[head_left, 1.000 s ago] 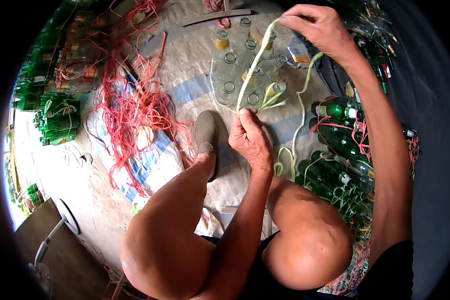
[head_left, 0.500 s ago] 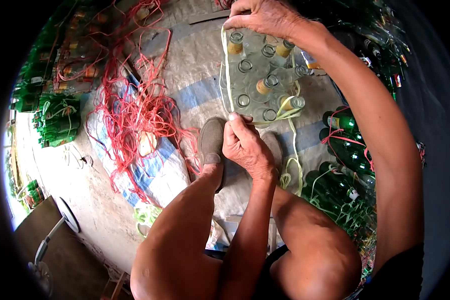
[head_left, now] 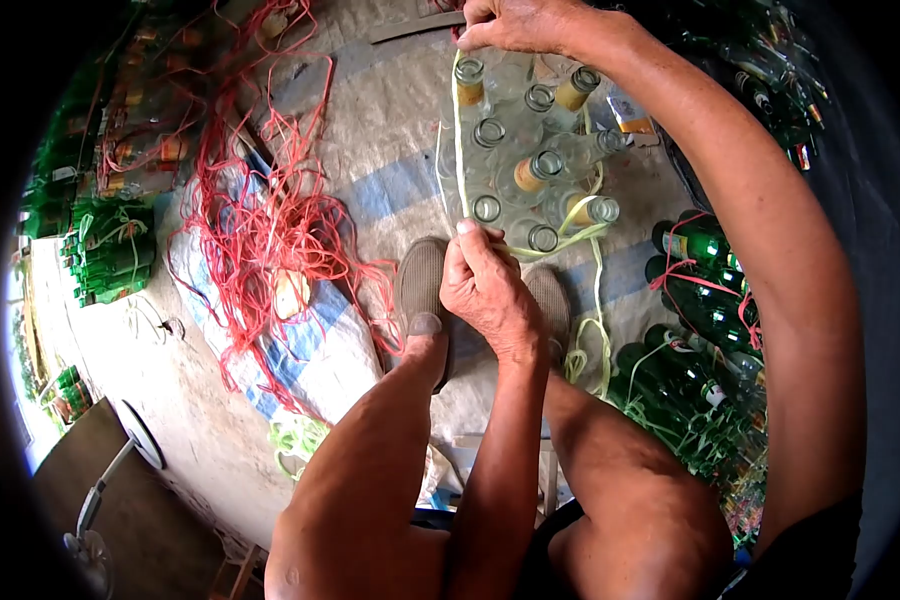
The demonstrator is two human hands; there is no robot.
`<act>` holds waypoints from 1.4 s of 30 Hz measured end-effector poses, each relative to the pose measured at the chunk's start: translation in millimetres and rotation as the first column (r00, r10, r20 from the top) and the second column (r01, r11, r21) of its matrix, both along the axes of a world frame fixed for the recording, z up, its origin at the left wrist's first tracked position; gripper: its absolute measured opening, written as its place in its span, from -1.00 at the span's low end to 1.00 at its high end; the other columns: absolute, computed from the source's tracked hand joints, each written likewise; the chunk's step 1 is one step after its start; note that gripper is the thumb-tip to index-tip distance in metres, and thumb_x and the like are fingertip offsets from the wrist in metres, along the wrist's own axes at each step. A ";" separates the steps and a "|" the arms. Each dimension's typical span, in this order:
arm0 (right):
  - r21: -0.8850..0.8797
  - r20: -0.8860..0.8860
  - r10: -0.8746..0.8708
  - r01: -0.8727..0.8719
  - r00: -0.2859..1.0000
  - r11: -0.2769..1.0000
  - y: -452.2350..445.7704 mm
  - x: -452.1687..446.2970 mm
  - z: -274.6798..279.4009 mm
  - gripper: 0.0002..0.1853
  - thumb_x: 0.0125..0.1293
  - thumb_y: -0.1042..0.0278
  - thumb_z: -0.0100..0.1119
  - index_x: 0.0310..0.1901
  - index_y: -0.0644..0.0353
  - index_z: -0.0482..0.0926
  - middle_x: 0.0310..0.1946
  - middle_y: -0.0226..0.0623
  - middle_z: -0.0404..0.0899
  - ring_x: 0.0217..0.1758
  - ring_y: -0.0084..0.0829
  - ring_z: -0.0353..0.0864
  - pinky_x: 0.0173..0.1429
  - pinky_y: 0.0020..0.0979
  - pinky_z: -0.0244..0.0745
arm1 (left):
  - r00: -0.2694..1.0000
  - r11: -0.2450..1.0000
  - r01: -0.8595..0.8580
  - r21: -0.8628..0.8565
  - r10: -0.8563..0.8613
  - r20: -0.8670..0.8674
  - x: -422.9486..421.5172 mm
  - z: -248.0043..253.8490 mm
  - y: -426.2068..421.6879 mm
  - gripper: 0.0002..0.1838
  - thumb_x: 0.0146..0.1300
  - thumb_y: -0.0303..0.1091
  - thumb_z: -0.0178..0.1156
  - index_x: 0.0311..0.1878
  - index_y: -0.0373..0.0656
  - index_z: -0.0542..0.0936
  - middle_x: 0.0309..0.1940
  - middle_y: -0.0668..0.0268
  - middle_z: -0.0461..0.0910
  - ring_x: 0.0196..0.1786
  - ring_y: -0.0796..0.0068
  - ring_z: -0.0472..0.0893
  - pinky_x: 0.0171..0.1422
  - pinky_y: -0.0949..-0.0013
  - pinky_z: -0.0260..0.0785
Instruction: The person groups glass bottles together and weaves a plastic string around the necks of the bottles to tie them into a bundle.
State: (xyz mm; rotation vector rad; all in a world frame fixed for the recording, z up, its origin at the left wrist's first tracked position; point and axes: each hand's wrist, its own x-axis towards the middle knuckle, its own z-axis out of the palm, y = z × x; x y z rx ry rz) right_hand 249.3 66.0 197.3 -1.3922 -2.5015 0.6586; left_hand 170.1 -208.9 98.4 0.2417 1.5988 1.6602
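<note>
A flat, pale yellow-green plastic strap (head_left: 459, 140) is being held taut between 2 bare hands, along the left side of a cluster of clear glass bottles (head_left: 530, 176). The near end of the span is being pinched by the left hand (head_left: 492, 295), whose thumb is being pressed against the curled fingers. The far end is being gripped by the right hand (head_left: 525, 25), its thumb and forefinger clamped together on the strap; whether the bottles are being touched by the taut length cannot be told. At least 9 open mouths are being shown in the cluster, some of the necks being wrapped in yellow labels. The near side of the cluster is being crossed by more of the strap, and a loose tail is being trailed toward the right of 2 grey-brown textured shoes (head_left: 422, 275). At the left, a blue-and-white striped sheet (head_left: 315, 360) is being partly covered by a tangled heap of red plastic twine (head_left: 305, 235). At the right, dark green glass bottles (head_left: 705, 305) are being bound by pinkish-red ties (head_left: 682, 278).
</note>
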 end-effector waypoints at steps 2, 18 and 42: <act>-0.026 0.011 -0.033 0.033 0.999 0.999 5.9 3.7 -2.5 -0.70 0.15 0.07 0.50 -0.34 0.17 0.77 -0.45 -0.11 0.71 -0.34 -0.25 0.70 -0.15 -0.16 0.56 | 1.000 0.999 0.012 0.032 -0.013 0.018 -0.2 5.2 1.4 -0.57 0.65 -0.19 0.11 -0.39 -0.23 0.57 -0.61 0.53 0.36 -0.55 0.77 0.26 -0.47 0.55 0.05; -0.318 -0.075 -0.211 0.177 0.975 0.932 34.3 51.9 -20.9 -0.61 0.23 0.01 0.57 -0.43 0.22 0.79 -0.57 -0.46 0.65 -0.46 -0.55 0.51 -0.37 -0.32 0.42 | 0.962 0.952 0.273 0.141 -0.271 -0.032 -38.9 -48.1 -2.5 -0.83 0.51 -0.32 0.15 -0.11 -0.24 0.58 -0.42 0.38 0.50 -0.41 0.58 0.44 -0.31 0.45 0.33; -0.465 -0.551 -0.756 0.623 0.353 0.629 -191.3 104.9 -85.6 -0.70 0.41 0.13 0.37 -0.33 0.22 0.75 -0.59 -0.62 0.46 -0.50 -0.76 0.29 -0.40 -0.53 0.16 | 0.797 0.906 0.401 -0.136 -0.418 -0.437 57.6 15.2 -55.4 -0.69 0.50 -0.41 0.18 0.22 -0.33 0.56 0.02 0.15 0.67 -0.07 0.33 0.62 0.09 0.30 0.47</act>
